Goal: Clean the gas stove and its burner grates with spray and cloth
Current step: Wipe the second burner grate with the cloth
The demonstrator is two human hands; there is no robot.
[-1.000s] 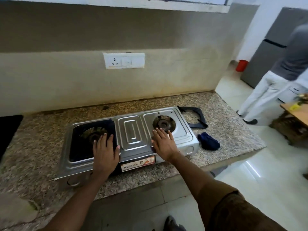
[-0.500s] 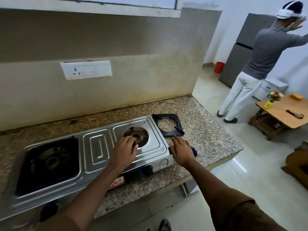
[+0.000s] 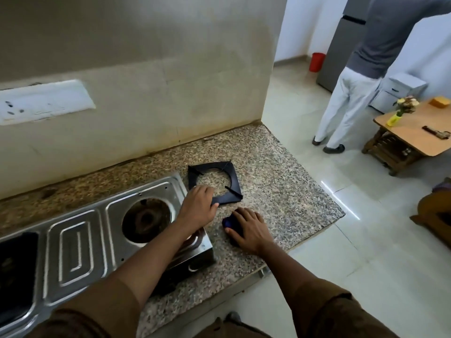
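Note:
The steel two-burner gas stove (image 3: 80, 242) sits on the granite counter (image 3: 280, 191), its right burner (image 3: 146, 219) bare. A black grate still covers the left burner (image 3: 14, 272) at the frame's edge. A second black square grate (image 3: 231, 189) lies flat on the counter just right of the stove. My left hand (image 3: 199, 208) reaches across the stove's right end and grips this grate's near left corner. My right hand (image 3: 249, 230) lies over a dark blue cloth (image 3: 228, 222) on the counter, fingers curled around it. No spray bottle is in view.
The counter ends close to the right of my right hand, with tiled floor beyond. A person (image 3: 361, 76) in a grey top stands by a fridge (image 3: 341, 45). A low wooden table (image 3: 415, 132) and a red bin (image 3: 317, 62) are farther off. A wall socket (image 3: 44, 101) is at left.
My left hand has left the right burner and moved right onto the loose grate. My right hand has closed over the blue cloth. The view has swung to the right.

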